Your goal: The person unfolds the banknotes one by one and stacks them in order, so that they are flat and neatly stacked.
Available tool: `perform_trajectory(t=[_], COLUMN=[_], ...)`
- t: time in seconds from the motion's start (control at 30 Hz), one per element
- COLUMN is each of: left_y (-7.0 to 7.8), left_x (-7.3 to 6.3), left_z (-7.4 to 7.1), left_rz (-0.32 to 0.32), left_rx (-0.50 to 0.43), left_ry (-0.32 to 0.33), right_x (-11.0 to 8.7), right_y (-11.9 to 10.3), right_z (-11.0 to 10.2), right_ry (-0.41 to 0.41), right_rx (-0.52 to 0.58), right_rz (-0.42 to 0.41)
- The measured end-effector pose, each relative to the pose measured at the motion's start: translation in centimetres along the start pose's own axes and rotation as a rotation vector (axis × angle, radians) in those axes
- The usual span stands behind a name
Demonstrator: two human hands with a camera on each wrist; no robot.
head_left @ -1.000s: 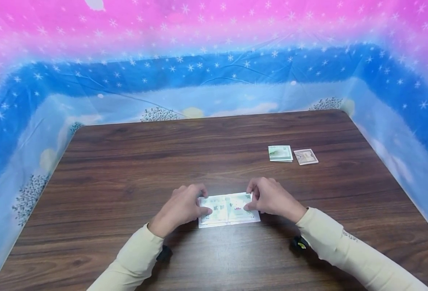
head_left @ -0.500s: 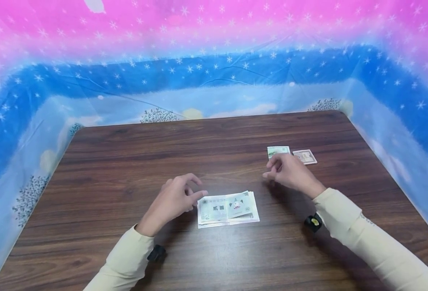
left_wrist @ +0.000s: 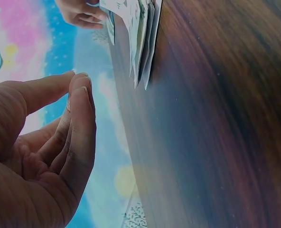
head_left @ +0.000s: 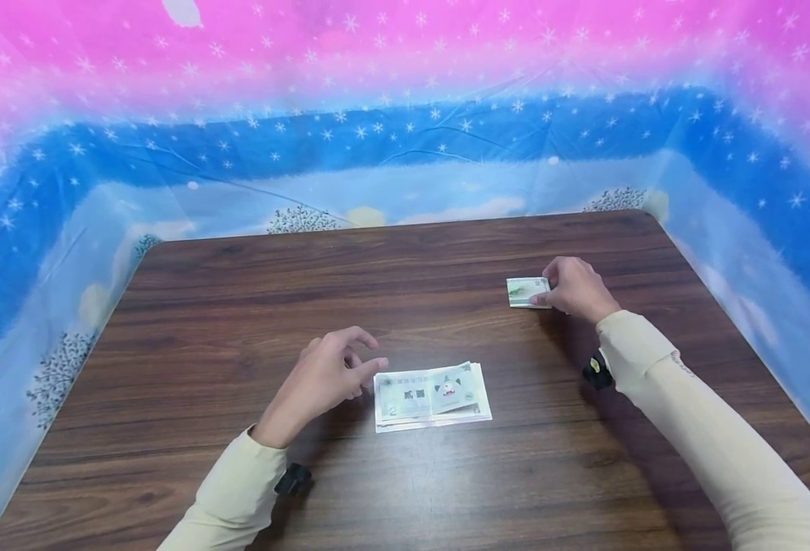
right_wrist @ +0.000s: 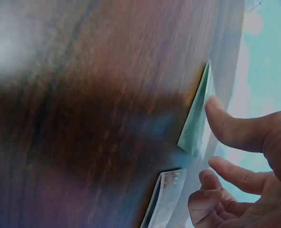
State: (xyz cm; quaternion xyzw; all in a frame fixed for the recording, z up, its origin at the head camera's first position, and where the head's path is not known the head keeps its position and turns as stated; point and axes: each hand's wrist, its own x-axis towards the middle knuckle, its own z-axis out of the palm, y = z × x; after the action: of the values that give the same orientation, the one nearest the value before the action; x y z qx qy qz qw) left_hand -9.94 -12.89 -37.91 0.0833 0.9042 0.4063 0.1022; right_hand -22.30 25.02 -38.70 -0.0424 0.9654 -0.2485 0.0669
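Observation:
A stack of banknotes lies mid-table, the top ones pale green and unfolded. My left hand hovers at the stack's left end, fingers loosely bent, nothing in them. In the left wrist view the bent fingers are apart from the stack's layered edges. Farther back, my right hand is over the right end of a folded green banknote. Its thumb overlaps that note in the right wrist view; the other fingers are spread away from it. A folded brownish banknote, mostly hidden by the hand in the head view, lies beside it.
The dark wood-grain table has rounded far corners. A blue and pink snowflake-patterned cloth hangs around its far and side edges. Black wrist cameras sit under both sleeves.
Both hands have come off the banknote stack. The right hand has moved back and right to the folded green banknote; the left has drawn slightly away to the left.

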Motion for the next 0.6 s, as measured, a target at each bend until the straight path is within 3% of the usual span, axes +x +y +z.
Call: perform_trajectory(t=[0.23, 0.6], left_y=[-0.1, -0.2], left_x=[0.0, -0.1], left_z=[-0.3, -0.5], left_rz=[0.001, 0.003], left_rx=[-0.008, -0.017], left_ry=[-0.013, -0.011], right_x=[1.2, 1.6], right_y=[0.7, -0.4], right_z=[0.2, 1.1], right_ry=[-0.08, -0.105], right_rx=[-0.003, 0.024], right_rz=[0.006, -0.017])
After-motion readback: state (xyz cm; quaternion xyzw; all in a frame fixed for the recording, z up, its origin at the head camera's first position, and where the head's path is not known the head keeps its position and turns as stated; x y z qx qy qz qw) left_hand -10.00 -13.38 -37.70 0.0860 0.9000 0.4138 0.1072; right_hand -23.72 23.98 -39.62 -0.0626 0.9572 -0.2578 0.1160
